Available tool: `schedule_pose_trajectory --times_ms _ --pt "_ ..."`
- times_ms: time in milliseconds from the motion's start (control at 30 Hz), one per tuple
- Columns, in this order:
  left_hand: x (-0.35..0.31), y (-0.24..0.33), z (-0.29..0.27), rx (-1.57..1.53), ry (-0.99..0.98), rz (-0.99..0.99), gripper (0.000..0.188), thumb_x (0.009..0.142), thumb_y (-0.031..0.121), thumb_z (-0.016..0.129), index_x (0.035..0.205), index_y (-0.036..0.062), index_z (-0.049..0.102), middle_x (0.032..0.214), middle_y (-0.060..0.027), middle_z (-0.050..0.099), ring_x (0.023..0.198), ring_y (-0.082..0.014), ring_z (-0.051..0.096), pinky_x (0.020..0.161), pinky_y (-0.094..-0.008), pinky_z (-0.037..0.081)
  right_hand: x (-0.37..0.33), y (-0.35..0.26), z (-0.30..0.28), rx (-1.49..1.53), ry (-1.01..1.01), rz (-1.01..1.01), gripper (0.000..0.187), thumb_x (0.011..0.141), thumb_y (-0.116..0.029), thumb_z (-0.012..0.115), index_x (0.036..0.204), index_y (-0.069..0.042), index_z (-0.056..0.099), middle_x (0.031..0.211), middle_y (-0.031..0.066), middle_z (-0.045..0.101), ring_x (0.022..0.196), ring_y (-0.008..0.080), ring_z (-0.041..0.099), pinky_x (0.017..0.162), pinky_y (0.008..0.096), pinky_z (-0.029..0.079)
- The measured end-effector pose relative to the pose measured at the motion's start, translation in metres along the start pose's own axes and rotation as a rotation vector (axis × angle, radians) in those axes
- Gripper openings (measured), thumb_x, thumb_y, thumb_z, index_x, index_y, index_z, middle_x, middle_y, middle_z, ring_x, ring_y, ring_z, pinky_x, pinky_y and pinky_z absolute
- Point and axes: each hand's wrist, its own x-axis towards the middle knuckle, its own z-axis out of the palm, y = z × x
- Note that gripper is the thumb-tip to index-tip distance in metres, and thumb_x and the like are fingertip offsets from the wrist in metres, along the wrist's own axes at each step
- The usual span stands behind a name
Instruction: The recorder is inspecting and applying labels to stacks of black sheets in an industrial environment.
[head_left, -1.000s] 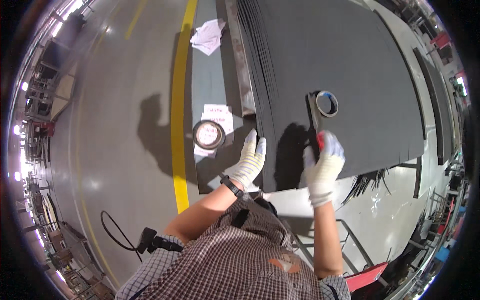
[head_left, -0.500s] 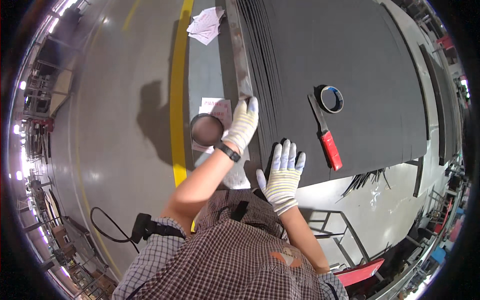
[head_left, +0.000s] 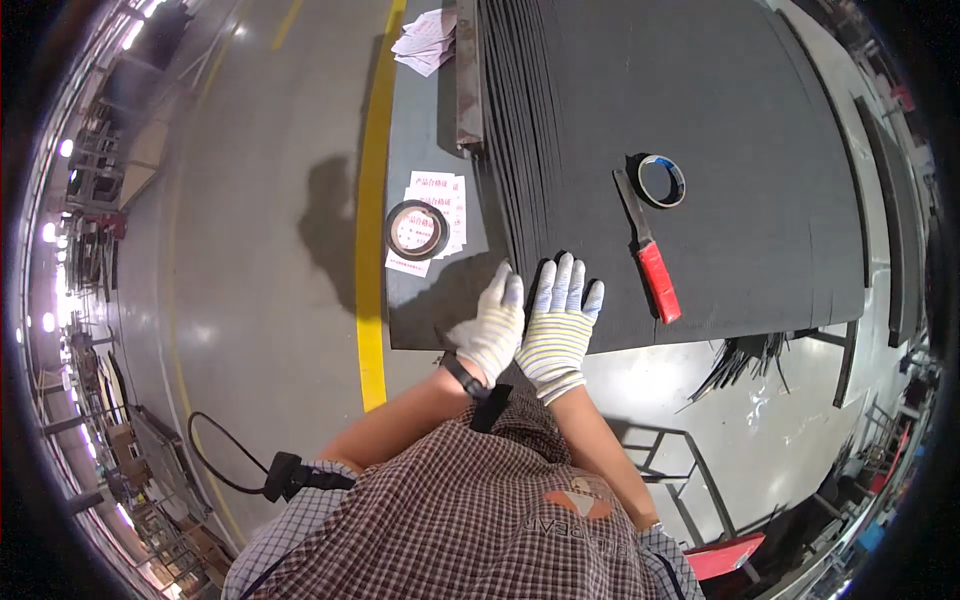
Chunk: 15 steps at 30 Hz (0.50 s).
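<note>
My left hand (head_left: 493, 325), in a striped knit glove, is at the near left edge of a stack of thin black strips (head_left: 520, 140). Its fingers point forward, partly smeared, and I see nothing held in it. Beside it my right hand (head_left: 561, 325), gloved likewise, lies flat on the black sheets (head_left: 720, 120) with its fingers stretched out. A knife (head_left: 646, 247) with a red handle rests on the sheets to the right. Just beyond it sits a roll of tape (head_left: 680, 183). Along the strips' far left side lies a long metal bar (head_left: 468, 90).
A dark tape roll (head_left: 440, 232) sits on printed paper slips (head_left: 408, 266) to the left. More slips (head_left: 425, 42) lie farther off. Black offcuts (head_left: 738, 365) hang below the near right edge, by a metal frame (head_left: 690, 455). A yellow line (head_left: 372, 250) runs along the floor.
My left hand has left the metal bar's near end and drawn back toward me, beside my right hand. The right hand stays flat on the sheets. The whole view has shifted slightly.
</note>
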Motion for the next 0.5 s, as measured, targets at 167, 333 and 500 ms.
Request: schedule_pose_trajectory --times_ms 167,333,500 --pt "0.04 0.015 0.016 -0.079 0.067 0.028 0.05 0.099 0.035 0.047 0.131 -0.0034 0.049 0.128 -0.0208 0.056 0.12 -0.0279 0.051 0.102 -0.0332 0.038 0.0 0.001 0.004 0.048 -0.001 0.003 0.086 0.077 -0.042 0.057 0.142 0.006 0.029 0.151 0.0267 0.024 0.142 0.041 0.019 0.112 0.0615 0.005" --pt "0.085 0.024 0.026 -0.065 0.274 0.123 0.037 0.098 0.03 0.05 0.11 -0.0039 0.06 0.106 -0.0167 0.065 0.096 -0.0278 0.059 0.089 -0.035 0.045 0.001 0.002 -0.013 0.135 -0.042 0.008 0.091 0.076 -0.048 0.058 0.142 0.006 0.029 0.151 0.0266 0.022 0.142 0.0407 0.017 0.113 0.0613 0.004" --pt "0.103 0.038 0.034 -0.031 0.256 0.049 0.04 0.097 0.031 0.05 0.113 -0.0046 0.06 0.108 -0.0196 0.065 0.098 -0.0307 0.061 0.089 -0.0359 0.046 -0.001 0.007 -0.012 0.111 -0.047 0.01 0.093 0.077 -0.054 0.055 0.142 0.007 0.029 0.151 0.0265 0.023 0.142 0.041 0.018 0.113 0.061 0.004"
